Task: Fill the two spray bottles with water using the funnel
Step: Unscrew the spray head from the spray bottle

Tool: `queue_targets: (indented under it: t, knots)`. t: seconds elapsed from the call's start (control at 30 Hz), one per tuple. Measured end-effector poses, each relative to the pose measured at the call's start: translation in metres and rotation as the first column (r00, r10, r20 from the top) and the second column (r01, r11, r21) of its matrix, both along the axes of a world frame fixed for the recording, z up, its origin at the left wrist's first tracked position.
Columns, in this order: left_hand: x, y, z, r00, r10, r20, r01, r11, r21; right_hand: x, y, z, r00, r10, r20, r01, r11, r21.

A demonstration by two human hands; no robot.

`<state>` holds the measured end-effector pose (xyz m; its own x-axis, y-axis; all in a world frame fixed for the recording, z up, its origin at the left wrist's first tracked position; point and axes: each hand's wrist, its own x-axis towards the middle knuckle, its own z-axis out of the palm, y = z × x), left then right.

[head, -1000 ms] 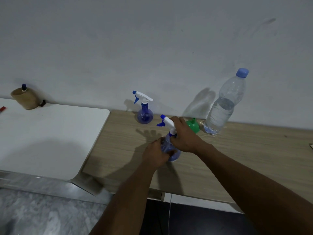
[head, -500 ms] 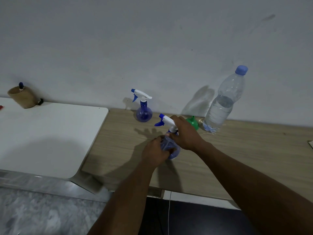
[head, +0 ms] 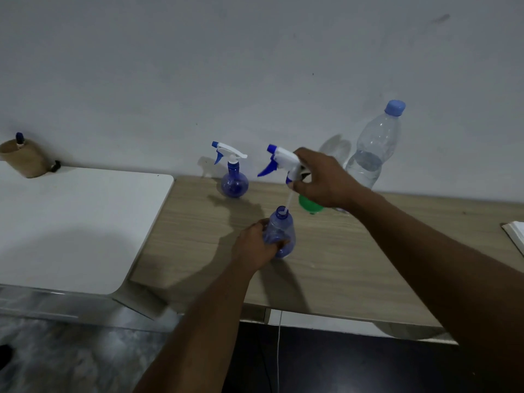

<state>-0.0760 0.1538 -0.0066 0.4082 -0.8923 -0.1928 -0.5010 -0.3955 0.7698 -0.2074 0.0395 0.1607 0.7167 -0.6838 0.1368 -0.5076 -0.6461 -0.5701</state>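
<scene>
Near spray bottle: blue, upright on the wooden table, neck uncapped, with the left hand curled round its lower body. Trigger head: white and blue, grasped by the right hand and held above the neck. Its dip tube hangs with the lower end at the mouth; whether the end is inside cannot be told. Green funnel: just beyond, partly hidden under the right hand. Capped water bottle: far right by the wall. Second spray bottle: far left of centre, head on.

Hazards, as judged: the tube could catch the rim on a sideways pull and tip the light bottle; the right wrist, swinging to set the head down, could knock the funnel or the water bottle.

Change: half a second ago the head sat on the near bottle under the right hand; now it is off and raised. The far items have not moved.
</scene>
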Motion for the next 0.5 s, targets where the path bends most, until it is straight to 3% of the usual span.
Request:
queue_targets:
  t: [0.27, 0.33, 0.5]
  knots:
    - [-0.001, 0.005, 0.004, 1.0, 0.019, 0.006, -0.019, 0.998, -0.054, -0.034, -0.019, 0.061, 0.974, -0.158, 0.162, 0.191, 0.959, -0.211]
    - [-0.001, 0.005, 0.006, 1.0, 0.007, 0.007, -0.007, 0.999, -0.049, -0.04, -0.021, 0.053, 0.97, -0.229, 0.085, 0.243, 0.937, -0.252]
    - [0.0, 0.006, 0.005, 1.0, -0.006, 0.005, 0.006, 0.998, -0.059, -0.047, -0.005, -0.031, 0.888, -0.345, -0.305, 0.283, 0.932, -0.228]
